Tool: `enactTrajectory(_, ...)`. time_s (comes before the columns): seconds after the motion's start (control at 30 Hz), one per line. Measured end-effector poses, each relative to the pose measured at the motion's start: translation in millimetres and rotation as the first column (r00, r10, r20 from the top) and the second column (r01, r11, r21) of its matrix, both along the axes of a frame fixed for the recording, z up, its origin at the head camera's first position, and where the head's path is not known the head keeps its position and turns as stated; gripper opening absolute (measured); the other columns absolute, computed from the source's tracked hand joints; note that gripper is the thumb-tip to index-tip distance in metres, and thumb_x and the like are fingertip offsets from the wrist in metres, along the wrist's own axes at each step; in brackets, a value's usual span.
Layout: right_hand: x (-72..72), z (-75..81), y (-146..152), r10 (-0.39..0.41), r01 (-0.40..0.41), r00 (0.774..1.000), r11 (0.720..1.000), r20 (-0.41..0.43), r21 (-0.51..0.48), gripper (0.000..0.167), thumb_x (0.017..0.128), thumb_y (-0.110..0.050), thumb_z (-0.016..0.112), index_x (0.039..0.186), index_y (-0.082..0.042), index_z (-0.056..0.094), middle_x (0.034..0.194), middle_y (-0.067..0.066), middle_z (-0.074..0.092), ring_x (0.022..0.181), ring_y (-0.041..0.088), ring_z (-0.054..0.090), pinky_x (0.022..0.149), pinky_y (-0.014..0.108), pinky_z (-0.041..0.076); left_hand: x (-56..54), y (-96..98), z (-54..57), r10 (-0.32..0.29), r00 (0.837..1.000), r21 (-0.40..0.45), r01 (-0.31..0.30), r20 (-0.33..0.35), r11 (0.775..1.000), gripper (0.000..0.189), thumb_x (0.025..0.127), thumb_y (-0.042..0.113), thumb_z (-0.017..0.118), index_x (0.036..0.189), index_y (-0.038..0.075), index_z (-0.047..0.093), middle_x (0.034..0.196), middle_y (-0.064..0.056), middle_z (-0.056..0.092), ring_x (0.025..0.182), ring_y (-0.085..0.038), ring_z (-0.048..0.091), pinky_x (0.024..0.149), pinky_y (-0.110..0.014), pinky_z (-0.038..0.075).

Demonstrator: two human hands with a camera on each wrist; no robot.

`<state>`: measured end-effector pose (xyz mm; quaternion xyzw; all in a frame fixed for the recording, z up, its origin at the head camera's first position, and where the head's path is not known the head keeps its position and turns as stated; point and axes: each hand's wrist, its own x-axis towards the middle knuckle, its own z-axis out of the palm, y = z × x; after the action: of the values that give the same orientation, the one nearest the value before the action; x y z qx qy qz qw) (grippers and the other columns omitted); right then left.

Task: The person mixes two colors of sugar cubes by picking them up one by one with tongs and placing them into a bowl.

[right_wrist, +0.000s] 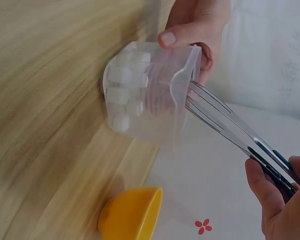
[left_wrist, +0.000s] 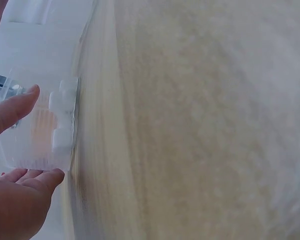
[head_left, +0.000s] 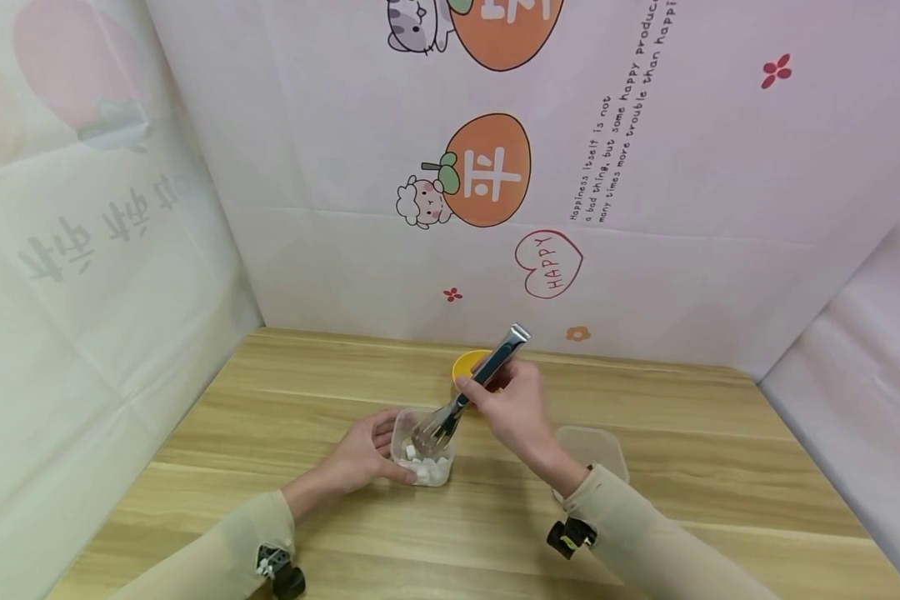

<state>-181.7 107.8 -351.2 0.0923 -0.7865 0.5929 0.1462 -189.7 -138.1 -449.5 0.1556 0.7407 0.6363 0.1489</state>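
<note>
A clear plastic container (head_left: pixel 400 432) stands on the wooden table with several small white cubes (right_wrist: pixel 119 95) in its bottom. My left hand (head_left: pixel 360 456) steadies it from the left, thumb on one side and fingers on the other. Between the thumb and fingers of my right hand (head_left: pixel 519 410) is a pair of metal tongs (head_left: pixel 492 363) with dark grips. Slanting down, the tongs have their slotted ends inside the container, above the cubes in the right wrist view. Whether a cube sits between those ends I cannot tell.
Behind the right hand is a yellow bowl (right_wrist: pixel 130 215), partly hidden in the head view. A square translucent piece of plastic (head_left: pixel 598 450) lies under the right forearm. Printed white sheets (head_left: pixel 330 275) border the wooden table (head_left: pixel 270 400) at the back and sides.
</note>
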Motion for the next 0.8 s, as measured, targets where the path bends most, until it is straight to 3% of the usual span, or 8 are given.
enactTrajectory(0.17,2.3,-4.1,-5,0.022,-0.021,1.000,0.997,-0.005,0.069,0.018,0.085,-0.005,0.087,0.091,-0.005,0.070,0.075,0.003,0.070,0.065,0.019,0.065,0.054,0.024,0.054,-0.1,-0.7,0.3,-0.014,1.000,0.004,0.014,-0.002,1.000,0.097,0.072,-0.005,0.093,0.154,-0.008,0.041,0.153,-0.027,0.050,0.142,-0.043,0.048,0.116,-0.039,0.045)
enactTrajectory(0.8,3.4,-8.5,-21,0.135,-0.130,0.991,0.978,-0.022,0.164,0.020,0.084,0.000,0.087,0.093,-0.006,0.070,0.079,0.000,0.070,0.066,0.016,0.065,0.058,0.029,0.059,-1.3,-0.9,-3.0,-0.017,1.000,0.006,0.017,0.008,1.000,0.096,0.073,-0.003,0.093,0.155,-0.003,0.043,0.153,-0.023,0.052,0.142,-0.041,0.049,0.117,-0.042,0.046)
